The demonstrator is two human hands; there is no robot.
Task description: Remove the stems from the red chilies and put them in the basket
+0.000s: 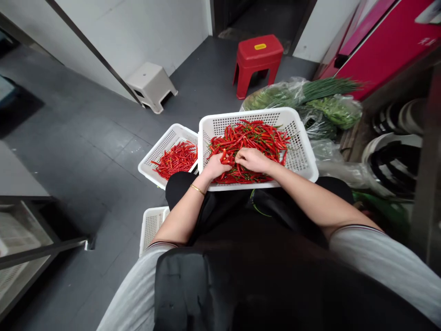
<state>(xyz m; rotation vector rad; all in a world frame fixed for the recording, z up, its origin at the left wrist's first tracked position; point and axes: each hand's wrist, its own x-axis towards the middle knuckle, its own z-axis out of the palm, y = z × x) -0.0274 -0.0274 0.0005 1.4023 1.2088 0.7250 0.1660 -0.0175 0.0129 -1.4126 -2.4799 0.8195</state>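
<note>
A white perforated basket [299, 158] rests across my lap, holding a heap of red chili peppers [258, 133], many with green stems. Over its left part, my left hand [217, 166] is closed on a few red chilies [225, 156] that poke up between thumb and fingers. Close beside it, my right hand [253, 159] is pinched with its fingertips near those chilies; what sits in the pinch is too small to make out. To the left, a second white basket [147, 168] on a lower level holds more red chilies [177, 158], which look stemless.
Another white basket [150, 225] stands by my left leg. A white stool [151, 82] and a red stool [258, 57] are ahead on the grey floor. Bagged green vegetables [334, 108] lie at the right, near a shelf with stacked dark and white containers [392, 161].
</note>
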